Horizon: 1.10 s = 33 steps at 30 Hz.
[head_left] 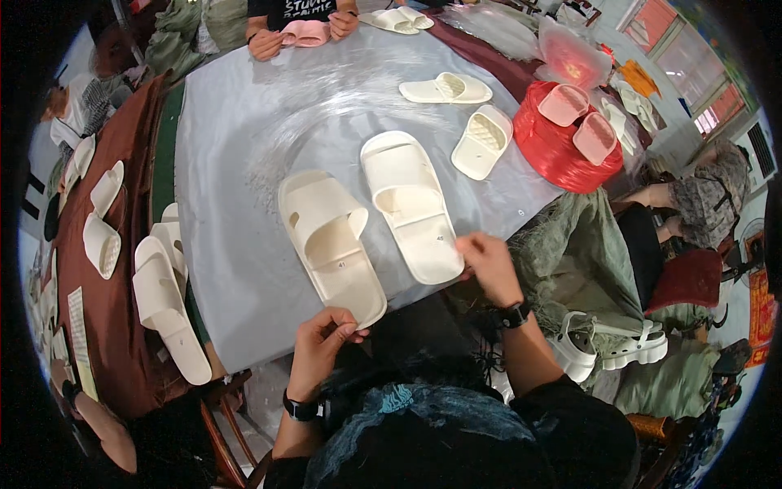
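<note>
Two cream slide sandals lie side by side on the grey-covered table [228,269], toes pointing away from me. My left hand [326,338] pinches the heel edge of the left slide [346,281], thumb and fingers closed on it. At the heel of the right slide [423,232], my right hand [489,261] grips the outer edge; its fingertips are partly hidden beneath the sole. Each slide has a small printed mark on its footbed. Farther off, a smaller pair of cream slides, one lying sideways [445,88] and one upright [482,143], rests to the right.
Across the table, another person's hands [305,34] hold pink slides. A red twine roll [562,155] bears two pink slides at the right edge. More cream slides [167,301] stand on the left, beside a brown-covered table [134,310]. White clogs [578,342] and green sacks [570,253] lie at lower right.
</note>
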Tool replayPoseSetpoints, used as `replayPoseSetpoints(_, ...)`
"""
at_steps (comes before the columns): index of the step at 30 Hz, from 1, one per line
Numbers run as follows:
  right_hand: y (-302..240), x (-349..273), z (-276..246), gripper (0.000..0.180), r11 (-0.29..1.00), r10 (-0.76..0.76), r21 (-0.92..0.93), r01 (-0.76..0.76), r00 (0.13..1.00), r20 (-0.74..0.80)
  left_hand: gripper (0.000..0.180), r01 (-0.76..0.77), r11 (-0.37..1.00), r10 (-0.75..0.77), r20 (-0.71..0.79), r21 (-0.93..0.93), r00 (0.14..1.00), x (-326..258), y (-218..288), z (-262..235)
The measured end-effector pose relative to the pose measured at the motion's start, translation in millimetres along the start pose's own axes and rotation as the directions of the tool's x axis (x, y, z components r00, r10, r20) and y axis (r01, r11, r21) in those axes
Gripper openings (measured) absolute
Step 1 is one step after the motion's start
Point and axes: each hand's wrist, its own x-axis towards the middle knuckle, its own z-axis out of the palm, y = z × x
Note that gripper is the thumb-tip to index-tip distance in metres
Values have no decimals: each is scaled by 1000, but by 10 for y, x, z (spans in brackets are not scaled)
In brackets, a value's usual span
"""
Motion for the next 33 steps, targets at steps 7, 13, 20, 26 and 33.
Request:
replayPoseSetpoints(7, -74, 565, -646, 25, 964, -265, -117, 241, 915, -303, 7, 25, 1000, -25, 69, -3, 997, 44, -24, -68)
replayPoseSetpoints(13, -151, 1652, -655, 85, 786, -369, -617, 29, 824, -430, 7, 89, 995, -95, 118, 53, 988, 71, 50, -98)
replayPoseSetpoints(20, -71, 1913, -546, 108, 782, -320, -622, -47, 826, -465, 11, 133, 975, -167, 188, 178, 968, 23, 136, -129)
replayPoseSetpoints(26, -227, 1797, -425, 74, 916, -400, -238, 324, 793, -459, 12, 157, 981, -176, 198, 110, 964, -12, 39, -295)
replayPoseSetpoints(33, 83, 1732, -629, 41, 891, -48, 425, 163, 962, -268, 9, 145, 988, -154, 203, 57, 967, -102, 42, -365)
